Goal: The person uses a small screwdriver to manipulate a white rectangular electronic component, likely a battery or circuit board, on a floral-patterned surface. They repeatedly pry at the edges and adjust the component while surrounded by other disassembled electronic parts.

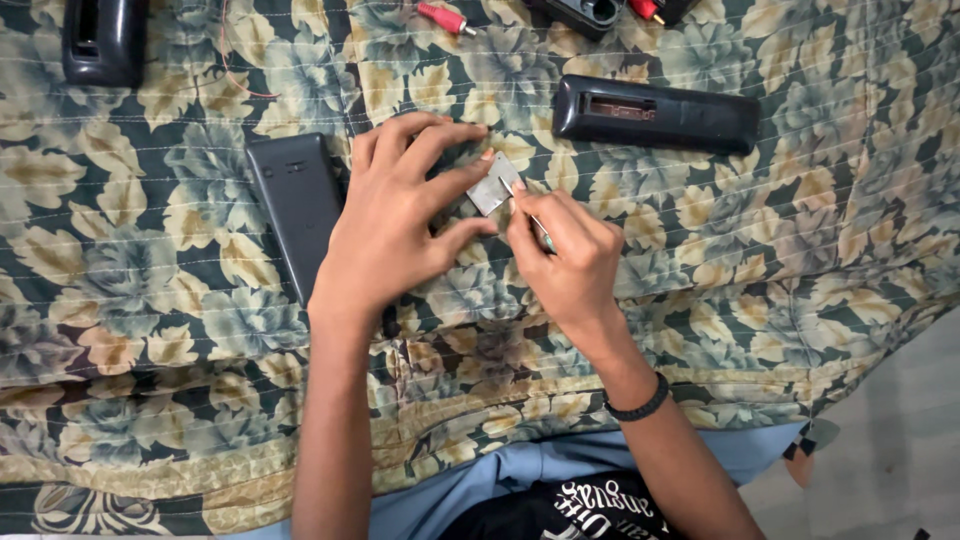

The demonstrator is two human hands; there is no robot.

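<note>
Nearest to us, blue cloth (520, 480) covers our lap at the near edge of the flowered bedspread (150, 300), and our two forearms run out from it toward the middle of the scene. Our left hand (395, 215) lies fingers-forward over a small grey square plate (493, 187), with the index fingertip and thumb pinching its left side and the other fingers bent loosely above it. Our right hand (565, 255), a dark band (640, 405) on its wrist, comes in from the near right, fingers pressed together around a thin tool (535, 225) whose tip meets the plate's near right edge. So the plate sits just far and left of the right hand, right at the left hand's fingertips; both hands touch it, and the tool's long axis slants from near right up to far left into it. Beside the left hand, touching its left edge, lies a dark remote (297, 210), long axis running near to far. Another black remote (655, 113) lies crosswise farther off to the right, its battery bay open. Red plugs (443, 17) rest at the far edge.
</note>
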